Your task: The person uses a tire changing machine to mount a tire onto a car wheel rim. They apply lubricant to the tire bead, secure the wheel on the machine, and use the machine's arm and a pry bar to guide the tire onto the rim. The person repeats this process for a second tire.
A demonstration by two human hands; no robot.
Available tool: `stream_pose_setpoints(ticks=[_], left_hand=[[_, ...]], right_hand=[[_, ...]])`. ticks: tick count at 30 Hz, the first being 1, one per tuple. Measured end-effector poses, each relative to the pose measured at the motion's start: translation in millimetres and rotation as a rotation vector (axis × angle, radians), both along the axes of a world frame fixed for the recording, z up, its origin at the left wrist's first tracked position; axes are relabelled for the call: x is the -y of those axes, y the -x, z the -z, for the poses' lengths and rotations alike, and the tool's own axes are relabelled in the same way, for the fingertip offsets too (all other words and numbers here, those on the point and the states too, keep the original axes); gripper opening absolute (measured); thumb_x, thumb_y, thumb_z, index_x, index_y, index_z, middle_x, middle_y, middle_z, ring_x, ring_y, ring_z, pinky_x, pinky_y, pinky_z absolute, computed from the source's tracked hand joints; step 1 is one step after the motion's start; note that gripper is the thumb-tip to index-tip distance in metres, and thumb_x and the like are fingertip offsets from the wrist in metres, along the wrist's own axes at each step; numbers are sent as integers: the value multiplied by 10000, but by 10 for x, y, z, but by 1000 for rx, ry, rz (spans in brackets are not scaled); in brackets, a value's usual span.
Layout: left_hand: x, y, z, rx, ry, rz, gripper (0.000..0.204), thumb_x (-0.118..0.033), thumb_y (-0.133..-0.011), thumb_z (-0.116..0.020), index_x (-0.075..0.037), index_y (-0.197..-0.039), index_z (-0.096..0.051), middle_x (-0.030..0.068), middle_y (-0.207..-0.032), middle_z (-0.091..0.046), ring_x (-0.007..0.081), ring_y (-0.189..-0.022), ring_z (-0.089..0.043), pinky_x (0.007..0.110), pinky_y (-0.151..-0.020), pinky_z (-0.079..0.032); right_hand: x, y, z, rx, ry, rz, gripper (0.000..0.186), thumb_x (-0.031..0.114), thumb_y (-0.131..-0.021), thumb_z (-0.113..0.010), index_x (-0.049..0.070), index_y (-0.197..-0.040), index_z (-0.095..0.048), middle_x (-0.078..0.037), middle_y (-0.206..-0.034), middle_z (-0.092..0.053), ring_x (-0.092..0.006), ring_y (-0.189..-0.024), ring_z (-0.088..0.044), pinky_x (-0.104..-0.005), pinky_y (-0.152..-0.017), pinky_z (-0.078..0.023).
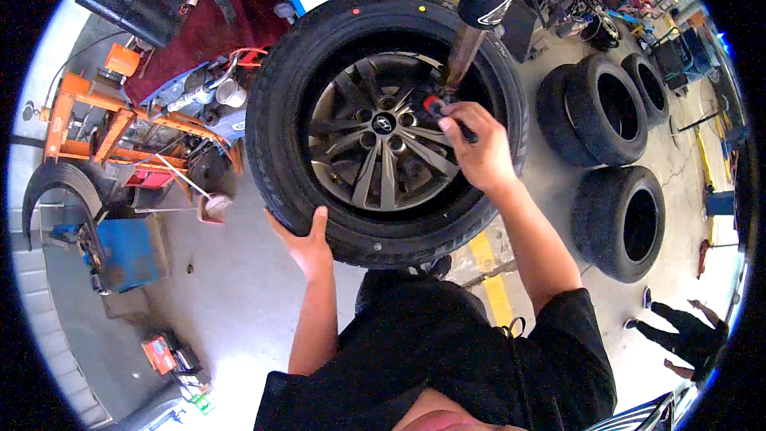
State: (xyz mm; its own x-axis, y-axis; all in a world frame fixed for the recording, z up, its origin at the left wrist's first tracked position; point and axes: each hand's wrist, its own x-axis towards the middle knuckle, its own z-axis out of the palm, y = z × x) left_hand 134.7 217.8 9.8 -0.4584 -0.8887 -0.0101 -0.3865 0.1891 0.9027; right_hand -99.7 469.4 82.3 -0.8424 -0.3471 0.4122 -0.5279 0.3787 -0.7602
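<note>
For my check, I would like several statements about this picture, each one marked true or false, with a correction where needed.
1. The left hand touches the front tire. True.
2. The right hand is empty. False: it holds a small tool with a red part.
3. A spoked wheel sits inside the front tire. True.
4. The loose tires are on the person's left. False: they are on the right.

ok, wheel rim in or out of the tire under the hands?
In: the spoked rim sits inside the opening of the tire, which rings it on all sides. Bead fully seated: cannot tell.
</note>
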Motion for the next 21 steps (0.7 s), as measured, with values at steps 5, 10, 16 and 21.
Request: stream_pose_setpoints(ticks=[5,10,16,21], left_hand=[[469,96,118,-160,-95,53,1072,-228,-803,-916,-5,-1663,-317,214,-1604,-477,342,-1431,-498,420,-1217,-369],[753,304,15,-165,-120,132,1040,-185,-793,-906,-18,-1656,-351,182,-1564,-522,305,-1388,-539,396,-1193,-400],[1084,442,-69,-159,-107,231,1038,-176,-785,-899,-6,-1653,-355,185,-1526,-557,299,-1354,-569,381,-1172,-425],[1257,688,-253,-138,-49,231,864,-253,-918,-796,33,-1625,-389,191,-1515,-574,295,-1350,-583,378,-1168,-428]], right_hand=[[-250,52,263,103,130,-188,191,147,-1035,-681,-35,-1054,-734,-147,-1136,-752,-280,-1007,-726,-392,-938,-564],[-469,156,416,448,301,-67,253,156,-1083,-614,-47,-1149,-750,-141,-1190,-756,-212,-1005,-718,-356,-946,-560],[518,266,429,-46,-145,84,325,220,-1027,-698,2,-1268,-699,-233,-1420,-655,-421,-1228,-678,-461,-1047,-552],[1240,1107,913,-248,-339,222,329,268,-1049,-617,-16,-1204,-682,-325,-1322,-651,-471,-1167,-659,-502,-1027,-545]])
